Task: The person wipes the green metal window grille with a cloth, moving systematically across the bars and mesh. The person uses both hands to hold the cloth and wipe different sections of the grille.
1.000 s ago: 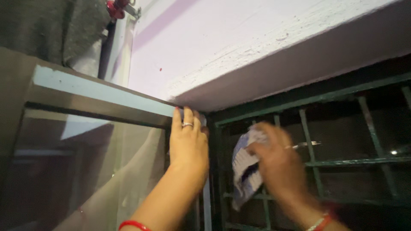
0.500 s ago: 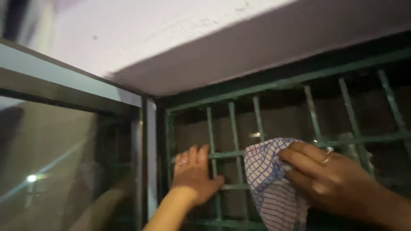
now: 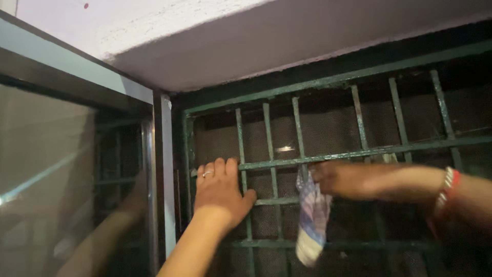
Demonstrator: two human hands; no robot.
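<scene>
A checked cloth (image 3: 312, 218) is pinched in the right hand (image 3: 342, 178) and hangs below it. The green window bars (image 3: 328, 156) are pressed by the flat, open left hand (image 3: 221, 192).

1. The left hand (image 3: 221, 192) wears a thin silver-coloured ring on one finger; its forearm is bare, with no sleeve.
2. The right hand (image 3: 341, 178) is blurred; its wrist carries red and pale bangles, forearm unsleeved.
</scene>
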